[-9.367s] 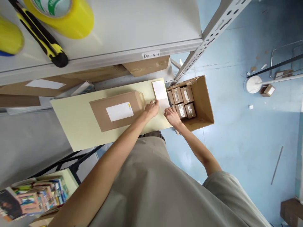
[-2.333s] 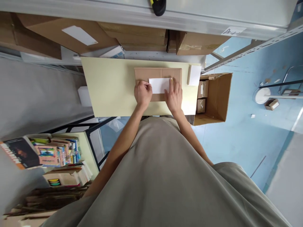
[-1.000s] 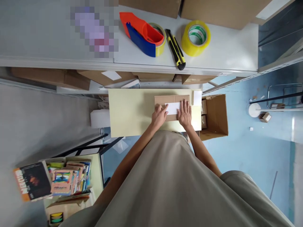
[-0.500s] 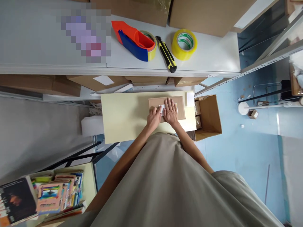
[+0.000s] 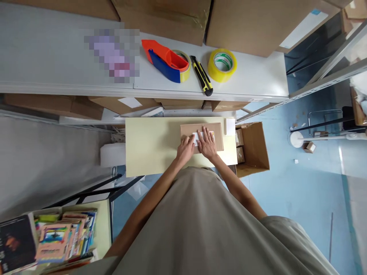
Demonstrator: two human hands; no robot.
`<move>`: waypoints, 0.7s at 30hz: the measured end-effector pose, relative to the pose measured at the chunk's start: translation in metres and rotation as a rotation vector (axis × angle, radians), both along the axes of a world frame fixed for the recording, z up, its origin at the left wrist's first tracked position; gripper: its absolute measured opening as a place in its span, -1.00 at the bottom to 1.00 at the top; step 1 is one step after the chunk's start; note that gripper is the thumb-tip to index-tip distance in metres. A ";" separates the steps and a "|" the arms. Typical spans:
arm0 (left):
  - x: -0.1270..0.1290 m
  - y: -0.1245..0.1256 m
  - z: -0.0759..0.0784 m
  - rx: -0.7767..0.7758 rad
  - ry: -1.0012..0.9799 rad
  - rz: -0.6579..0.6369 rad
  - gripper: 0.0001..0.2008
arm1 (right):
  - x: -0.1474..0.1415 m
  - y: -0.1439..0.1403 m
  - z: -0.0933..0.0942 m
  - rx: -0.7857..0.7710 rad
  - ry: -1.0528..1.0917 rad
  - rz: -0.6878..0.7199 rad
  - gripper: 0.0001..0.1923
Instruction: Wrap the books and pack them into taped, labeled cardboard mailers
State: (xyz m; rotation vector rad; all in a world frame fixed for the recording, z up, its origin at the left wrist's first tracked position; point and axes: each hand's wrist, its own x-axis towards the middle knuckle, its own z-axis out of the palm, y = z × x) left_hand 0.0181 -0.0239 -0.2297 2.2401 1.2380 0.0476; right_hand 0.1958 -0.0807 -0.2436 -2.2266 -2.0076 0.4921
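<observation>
Mid-frame, the right hand (image 5: 207, 145) lies flat over the box (image 5: 219, 137) and its label (image 5: 195, 135); the left hand (image 5: 185, 149) curls there, grip unclear.

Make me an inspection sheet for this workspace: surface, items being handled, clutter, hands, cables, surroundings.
Surface: pale yellow tabletop, carrying a brown box and a white pad near its far right corner.
Items handled: brown box bearing a white label, partly hidden by the hands.
Clutter: tape dispenser, utility knife and yellow tape roll on the shelf; a pixelated object there cannot be identified.
Hands: left hand at the label's left end, fingers bent; right hand flat across the label.
Cables: nothing seen.
Surroundings: open carton holding small boxes; books at lower left; blue floor.
</observation>
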 end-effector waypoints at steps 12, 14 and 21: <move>-0.003 -0.003 0.000 -0.012 -0.024 -0.015 -0.39 | -0.016 -0.020 -0.018 0.048 -0.012 -0.055 -0.25; -0.004 0.001 0.002 -0.057 -0.043 -0.023 -0.39 | -0.015 -0.020 -0.016 0.031 -0.009 -0.035 -0.26; -0.007 0.016 0.001 -0.221 -0.158 -0.002 -0.36 | -0.020 -0.026 -0.016 0.049 -0.026 -0.181 -0.22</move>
